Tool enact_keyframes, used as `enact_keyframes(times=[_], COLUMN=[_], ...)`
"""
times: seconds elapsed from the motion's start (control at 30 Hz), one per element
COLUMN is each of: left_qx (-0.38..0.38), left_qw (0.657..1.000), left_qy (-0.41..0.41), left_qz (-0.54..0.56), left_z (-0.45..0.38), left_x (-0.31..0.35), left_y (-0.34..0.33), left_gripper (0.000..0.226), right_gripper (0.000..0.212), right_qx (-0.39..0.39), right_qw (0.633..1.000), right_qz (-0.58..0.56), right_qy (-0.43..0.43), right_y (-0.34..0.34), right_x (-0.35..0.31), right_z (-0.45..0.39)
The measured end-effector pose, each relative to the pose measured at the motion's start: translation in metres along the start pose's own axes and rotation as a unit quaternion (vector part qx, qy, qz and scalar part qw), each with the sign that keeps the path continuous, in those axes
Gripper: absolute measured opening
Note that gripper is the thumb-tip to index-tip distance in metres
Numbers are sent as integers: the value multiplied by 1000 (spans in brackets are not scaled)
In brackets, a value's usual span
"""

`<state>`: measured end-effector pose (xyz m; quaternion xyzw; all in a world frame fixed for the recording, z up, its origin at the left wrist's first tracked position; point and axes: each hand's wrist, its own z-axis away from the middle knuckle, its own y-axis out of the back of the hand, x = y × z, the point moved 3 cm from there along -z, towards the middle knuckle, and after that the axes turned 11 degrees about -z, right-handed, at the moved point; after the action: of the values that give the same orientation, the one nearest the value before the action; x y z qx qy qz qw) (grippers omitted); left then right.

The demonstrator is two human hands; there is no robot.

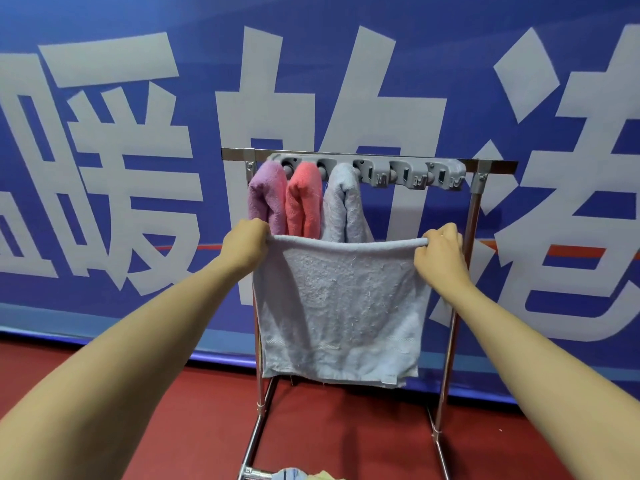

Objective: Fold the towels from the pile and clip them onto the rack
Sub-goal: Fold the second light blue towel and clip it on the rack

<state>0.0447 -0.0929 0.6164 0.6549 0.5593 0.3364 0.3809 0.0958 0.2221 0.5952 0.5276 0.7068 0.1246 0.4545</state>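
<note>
A grey towel (341, 306) is pinched at its top corners by the left hand (246, 244) and right hand (439, 252), hiding the rack (472, 216) behind; the pile (301, 475) is cut off.

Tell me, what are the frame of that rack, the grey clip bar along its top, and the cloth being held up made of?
Rack frame: looks like polished metal tubing, shiny with bright reflections. Clip bar: probably moulded plastic, matte grey, with shaped hooks. Pale blue towel, gripped by the left hand and right hand: terry cloth, likely cotton; looped, fuzzy pile with loose threads.
</note>
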Motion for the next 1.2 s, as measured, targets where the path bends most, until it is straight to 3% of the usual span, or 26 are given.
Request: enact_keyframes(times=[0.3, 0.43, 0.57, 0.7, 1.0, 1.2], left_qx=[7, 17, -16, 8, 43, 61], left_qw=[999, 998, 998, 995, 994, 993], left_qy=[-6, -8, 9, 8, 15, 19], left_qz=[-53, -58, -62, -103, -98, -98], left_z=[2, 1, 1, 2, -2, 4], left_x=[-3, -3, -8, -15, -17, -20], left_y=[2, -2, -12, -14, -4, -9], left_gripper=[15, 16, 20, 24, 18, 26], right_gripper=[19, 13, 7, 15, 27, 22], right_qx=[47, 38, 62, 35, 33, 47], right_qw=[993, 993, 995, 999, 995, 997], right_qz=[85, 110, 75, 14, 93, 57], right_qy=[60, 32, 15, 18, 32, 19], right_y=[-1, -1, -2, 0, -2, -5], right_x=[1, -4, -7, -11, -11, -10], right_z=[-1, 1, 3, 0, -1, -1])
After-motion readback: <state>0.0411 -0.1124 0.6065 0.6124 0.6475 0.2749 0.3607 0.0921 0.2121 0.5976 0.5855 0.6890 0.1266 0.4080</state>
